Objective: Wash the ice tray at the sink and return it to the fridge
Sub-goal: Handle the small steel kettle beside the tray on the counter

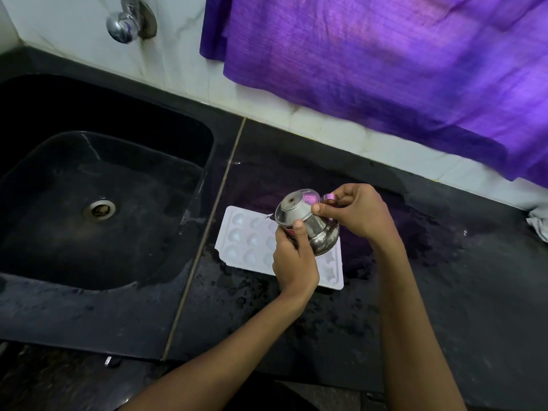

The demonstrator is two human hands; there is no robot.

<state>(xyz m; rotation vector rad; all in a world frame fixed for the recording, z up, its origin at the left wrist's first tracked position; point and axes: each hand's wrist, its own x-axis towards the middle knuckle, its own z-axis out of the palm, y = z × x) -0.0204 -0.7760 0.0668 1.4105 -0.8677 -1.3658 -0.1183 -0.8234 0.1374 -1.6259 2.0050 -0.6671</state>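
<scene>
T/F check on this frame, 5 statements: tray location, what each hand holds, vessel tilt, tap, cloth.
1. The ice tray lies in the sink. False: it lies on the wet counter, right of the sink.
2. Both hands hold the steel vessel. True: left hand and right hand each have a grip on it.
3. The vessel stands upright on the counter. False: it is tilted, held above the tray.
4. Water runs from the tap. False: no stream shows.
5. A purple cloth hangs over the wall behind the counter. True.
</scene>
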